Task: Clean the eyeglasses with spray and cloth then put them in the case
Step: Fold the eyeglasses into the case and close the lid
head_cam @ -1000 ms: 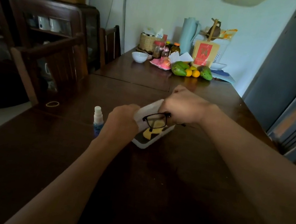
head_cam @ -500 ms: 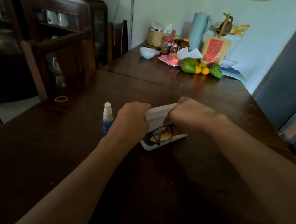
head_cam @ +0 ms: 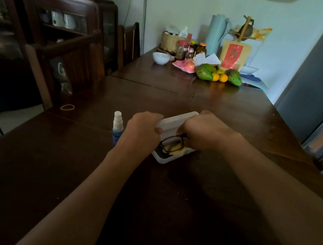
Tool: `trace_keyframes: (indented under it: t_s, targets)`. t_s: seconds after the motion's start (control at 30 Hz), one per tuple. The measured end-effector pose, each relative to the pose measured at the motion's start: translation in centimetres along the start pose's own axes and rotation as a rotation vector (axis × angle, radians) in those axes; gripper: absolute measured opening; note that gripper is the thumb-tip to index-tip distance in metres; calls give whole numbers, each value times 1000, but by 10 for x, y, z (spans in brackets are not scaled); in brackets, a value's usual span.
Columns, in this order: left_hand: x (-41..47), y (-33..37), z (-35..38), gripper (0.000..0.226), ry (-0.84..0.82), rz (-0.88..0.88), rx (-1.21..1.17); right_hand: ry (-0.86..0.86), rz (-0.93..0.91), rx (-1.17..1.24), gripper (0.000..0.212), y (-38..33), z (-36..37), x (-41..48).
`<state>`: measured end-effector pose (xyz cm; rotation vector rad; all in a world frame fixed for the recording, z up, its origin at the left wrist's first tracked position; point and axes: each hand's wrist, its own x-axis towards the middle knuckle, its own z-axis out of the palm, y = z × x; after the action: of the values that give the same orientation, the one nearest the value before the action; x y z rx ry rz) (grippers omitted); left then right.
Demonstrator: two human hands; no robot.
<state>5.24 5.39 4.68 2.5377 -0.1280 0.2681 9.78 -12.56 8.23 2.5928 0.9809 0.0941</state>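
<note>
On the dark surface [head_cam: 165,197], the left hand [head_cam: 144,129] grips the white case [head_cam: 174,121] by its raised lid. The right hand [head_cam: 203,132] holds black eyeglasses [head_cam: 174,144] inside it. A spray bottle [head_cam: 117,129] stands just left.

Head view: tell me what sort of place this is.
Probably a home dining room: a long dark wooden table, fruit and a white bowl at its far end, and a glass-fronted cabinet holding cups beside it.
</note>
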Motion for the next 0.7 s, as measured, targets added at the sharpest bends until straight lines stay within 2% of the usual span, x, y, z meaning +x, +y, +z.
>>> trace_keyframes:
  t_s: [0.1, 0.23, 0.7]
  targets:
    - [1, -1, 0, 35, -5, -11, 2, -3, 46, 178, 34, 10, -3, -6]
    - [-1, -2, 1, 38, 20, 18, -23, -30, 85, 385, 23, 21, -3, -11]
    - [-4, -1, 2, 40, 39, 36, -50, 171, 62, 548, 20, 13, 21, -9]
